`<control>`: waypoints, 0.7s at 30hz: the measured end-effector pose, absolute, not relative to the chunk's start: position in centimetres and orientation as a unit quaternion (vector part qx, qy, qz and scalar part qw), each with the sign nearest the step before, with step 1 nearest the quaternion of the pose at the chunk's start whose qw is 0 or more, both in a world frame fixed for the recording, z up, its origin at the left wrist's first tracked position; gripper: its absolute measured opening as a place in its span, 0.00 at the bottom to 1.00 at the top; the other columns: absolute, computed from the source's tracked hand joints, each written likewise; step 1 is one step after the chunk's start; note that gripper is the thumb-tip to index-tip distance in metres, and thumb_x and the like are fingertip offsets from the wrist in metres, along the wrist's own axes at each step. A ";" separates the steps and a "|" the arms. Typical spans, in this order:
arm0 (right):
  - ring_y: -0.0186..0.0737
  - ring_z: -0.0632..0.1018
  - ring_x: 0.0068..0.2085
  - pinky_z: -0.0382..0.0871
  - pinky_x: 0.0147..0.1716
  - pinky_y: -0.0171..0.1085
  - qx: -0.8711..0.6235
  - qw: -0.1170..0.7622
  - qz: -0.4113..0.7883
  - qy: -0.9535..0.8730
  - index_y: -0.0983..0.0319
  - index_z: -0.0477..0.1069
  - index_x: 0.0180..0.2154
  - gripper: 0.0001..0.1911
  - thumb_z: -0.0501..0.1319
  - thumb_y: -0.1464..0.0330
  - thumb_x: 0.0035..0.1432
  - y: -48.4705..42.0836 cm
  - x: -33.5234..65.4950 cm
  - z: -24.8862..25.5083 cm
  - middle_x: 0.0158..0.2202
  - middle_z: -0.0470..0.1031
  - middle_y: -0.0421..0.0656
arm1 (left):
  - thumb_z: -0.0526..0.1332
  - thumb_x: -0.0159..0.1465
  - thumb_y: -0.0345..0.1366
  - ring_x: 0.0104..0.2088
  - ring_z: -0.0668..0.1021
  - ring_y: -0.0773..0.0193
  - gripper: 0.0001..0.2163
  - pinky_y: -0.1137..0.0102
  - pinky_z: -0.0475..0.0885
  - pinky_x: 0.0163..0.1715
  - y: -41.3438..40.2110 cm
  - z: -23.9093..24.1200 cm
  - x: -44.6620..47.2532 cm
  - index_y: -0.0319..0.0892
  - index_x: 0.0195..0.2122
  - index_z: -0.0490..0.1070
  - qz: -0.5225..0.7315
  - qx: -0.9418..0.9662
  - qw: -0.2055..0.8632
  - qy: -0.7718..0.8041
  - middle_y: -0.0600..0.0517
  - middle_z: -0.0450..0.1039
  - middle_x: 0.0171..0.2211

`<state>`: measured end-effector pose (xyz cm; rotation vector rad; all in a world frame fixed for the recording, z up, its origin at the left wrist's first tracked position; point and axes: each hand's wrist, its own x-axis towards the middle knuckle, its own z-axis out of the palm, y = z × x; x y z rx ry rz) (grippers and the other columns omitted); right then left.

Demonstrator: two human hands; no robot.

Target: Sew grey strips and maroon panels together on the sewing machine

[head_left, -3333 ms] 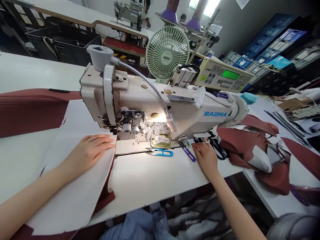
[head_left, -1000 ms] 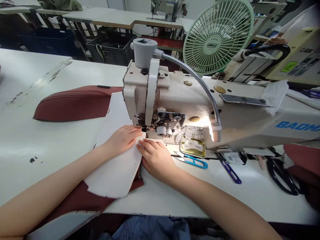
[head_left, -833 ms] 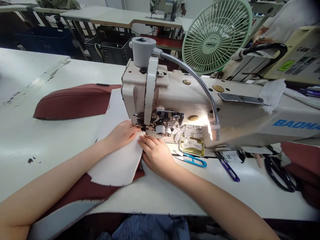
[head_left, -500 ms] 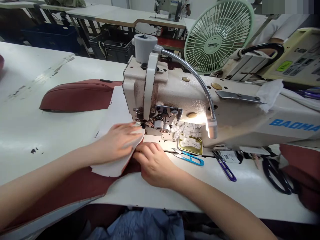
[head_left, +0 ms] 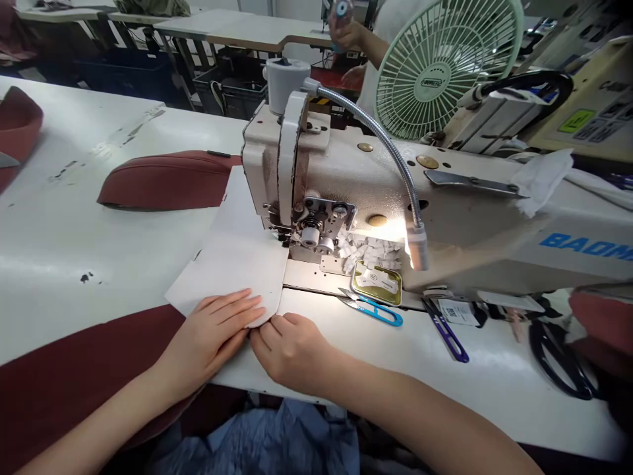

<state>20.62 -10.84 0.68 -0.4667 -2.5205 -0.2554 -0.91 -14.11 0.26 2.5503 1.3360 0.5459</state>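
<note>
A white-backed panel [head_left: 242, 237] lies on the table, its upper right edge by the needle area of the sewing machine [head_left: 331, 165]. My left hand [head_left: 212, 333] rests flat on the panel's near part, fingers stretched out. At the near rounded edge, my right hand [head_left: 291, 346] has its fingers curled in a pinch on the panel; the fingertips are partly hidden. Maroon fabric [head_left: 89, 356] spreads under and beside my left forearm. A stitched maroon piece [head_left: 171, 181] lies at the far left of the machine, next to the panel.
Right of my hands lie blue thread snips [head_left: 378, 312], a small tin [head_left: 380, 284], purple snips [head_left: 450, 340] and black-handled scissors [head_left: 558, 363]. A bendable lamp [head_left: 418, 247] lights the machine bed. Behind stand a green fan [head_left: 440, 72] and a co-worker, whose hand [head_left: 349, 34] holds something.
Both hands have come nearer to me, and the panel's near edge has drawn away from the needle area. More of its white side shows. A co-worker's arm has appeared behind the machine.
</note>
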 end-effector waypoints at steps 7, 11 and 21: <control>0.38 0.68 0.26 0.57 0.23 0.38 -0.215 0.234 -0.114 -0.941 0.66 0.70 0.31 0.10 0.52 0.78 0.61 -10.7 20.2 0.3 0.26 0.70 0.45 | 0.53 0.69 0.33 0.58 0.71 0.57 0.15 0.63 0.65 0.51 -11.4 0.1 -1.3 0.50 0.52 0.73 0.188 0.885 0.051 0.423 0.53 0.73 0.55; 0.40 0.69 0.28 0.57 0.24 0.38 -0.232 0.217 -0.122 -0.940 0.66 0.70 0.29 0.11 0.52 0.79 0.60 -10.3 20.1 -0.2 0.26 0.70 0.46 | 0.53 0.68 0.31 0.56 0.73 0.57 0.14 0.63 0.65 0.49 -9.5 0.1 -1.3 0.46 0.50 0.74 0.207 0.897 0.013 0.390 0.50 0.74 0.54; 0.42 0.70 0.42 0.62 0.34 0.41 -0.325 0.152 -0.044 -0.932 0.66 0.72 0.42 0.09 0.54 0.76 0.64 -8.4 20.4 -0.7 0.40 0.74 0.49 | 0.54 0.68 0.29 0.53 0.74 0.55 0.13 0.61 0.67 0.47 -5.6 -0.5 -1.6 0.42 0.51 0.72 0.205 0.923 -0.062 0.320 0.48 0.76 0.51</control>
